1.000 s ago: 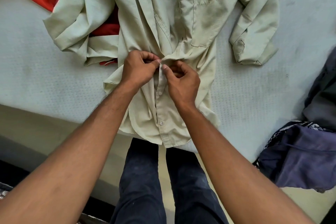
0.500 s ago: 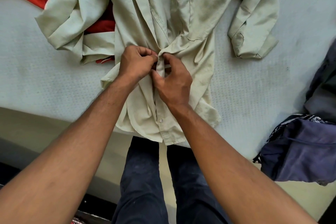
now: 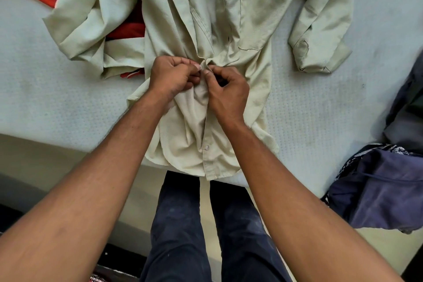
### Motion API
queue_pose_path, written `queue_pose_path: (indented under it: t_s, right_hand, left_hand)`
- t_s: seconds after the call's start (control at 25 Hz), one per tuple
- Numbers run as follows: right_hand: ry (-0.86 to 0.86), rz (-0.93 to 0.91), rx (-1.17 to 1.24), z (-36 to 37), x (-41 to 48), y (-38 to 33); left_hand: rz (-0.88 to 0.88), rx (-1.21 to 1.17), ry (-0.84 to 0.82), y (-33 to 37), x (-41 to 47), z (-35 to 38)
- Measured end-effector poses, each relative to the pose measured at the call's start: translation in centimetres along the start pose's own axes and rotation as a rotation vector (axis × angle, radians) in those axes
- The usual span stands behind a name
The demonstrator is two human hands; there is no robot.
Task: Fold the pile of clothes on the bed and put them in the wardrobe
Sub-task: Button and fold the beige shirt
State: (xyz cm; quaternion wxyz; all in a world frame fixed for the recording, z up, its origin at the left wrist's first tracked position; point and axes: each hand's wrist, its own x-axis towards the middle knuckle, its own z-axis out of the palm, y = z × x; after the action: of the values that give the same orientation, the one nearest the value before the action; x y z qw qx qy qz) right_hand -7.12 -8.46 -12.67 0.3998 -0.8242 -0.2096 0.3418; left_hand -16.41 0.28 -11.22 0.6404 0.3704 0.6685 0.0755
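The left hand (image 3: 174,75) and right hand (image 3: 226,89), grips narrow, pinch the front edges of the creased pale-green shirt (image 3: 240,18), which lies sleeves spread on the bed (image 3: 320,110).

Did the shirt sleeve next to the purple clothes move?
No. The sleeve lies just where it did on the bed, equally far from the purple clothes.

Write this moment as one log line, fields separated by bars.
step: buttoning beige shirt | left hand: pinches shirt front | right hand: pinches shirt front | place: bed
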Motion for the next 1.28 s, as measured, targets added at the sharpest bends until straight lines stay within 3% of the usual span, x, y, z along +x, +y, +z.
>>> queue_pose_path:
  t_s: [0.16,0.28,0.36,0.56,0.84,1.28]
  right_hand:
    - [0.085,0.224,0.216,0.6,0.8,0.2]
    - [0.097,0.268,0.284,0.3,1.1,0.2]
    - [0.103,0.231,0.289,-0.3,0.7,0.1]
    - [0.105,-0.076,0.017,-0.2,-1.0,0.1]
    - [0.133,0.041,0.013,1.1,0.3,0.1]
    - [0.01,-0.01,0.051,0.6,0.4,1.4]
  left_hand:
    - [0.024,0.026,0.002,-0.1,-0.1,0.2]
    - [0.069,0.085,0.052,-0.5,-0.2,0.6]
    - [0.105,0.115,0.077,-0.7,-0.1,0.8]
    - [0.149,0.119,0.088,-1.2,0.3,1.0]
    - [0.114,0.133,0.094,-0.9,0.3,1.0]
    - [0.104,0.162,0.106,-0.6,0.4,1.2]
